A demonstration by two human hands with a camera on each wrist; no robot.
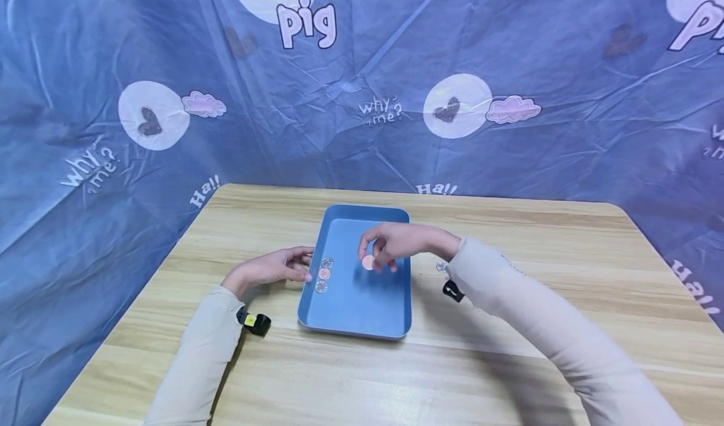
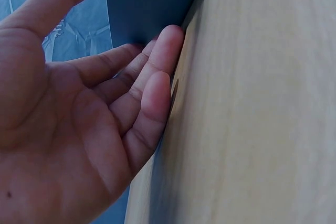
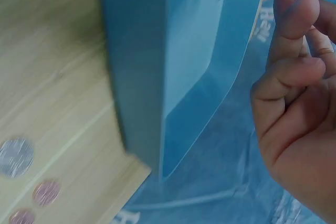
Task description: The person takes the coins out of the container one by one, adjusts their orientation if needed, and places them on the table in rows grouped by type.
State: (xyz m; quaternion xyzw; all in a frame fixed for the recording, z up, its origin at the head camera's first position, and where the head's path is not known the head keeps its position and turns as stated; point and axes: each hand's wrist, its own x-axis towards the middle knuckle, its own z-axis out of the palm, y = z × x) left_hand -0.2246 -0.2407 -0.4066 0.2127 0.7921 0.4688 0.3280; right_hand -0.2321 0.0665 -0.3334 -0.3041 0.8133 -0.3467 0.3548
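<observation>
A blue rectangular tray [image 1: 362, 316] lies on the table. Inside it, near its left wall, a short column holds a silver coin [image 1: 327, 262], a pink-copper coin [image 1: 324, 274] and another silver coin [image 1: 321, 286]. Above the tray's right half, my right hand [image 1: 396, 240] pinches a pink-copper coin [image 1: 368, 262] between thumb and fingertips. My left hand [image 1: 277, 266] rests at the tray's left side, its thumb near the rim. In the left wrist view, the loosely bent fingers [image 2: 157, 93] lie by the tray's outer wall [image 2: 152, 9], close to the tabletop.
To the right of the tray, partly hidden by the right sleeve in the head view, lie a silver coin [image 3: 16, 157] and pink-copper coins [image 3: 46, 192] on the wooden table [image 1: 509, 237]. A blue printed cloth [image 1: 362, 99] hangs behind the table.
</observation>
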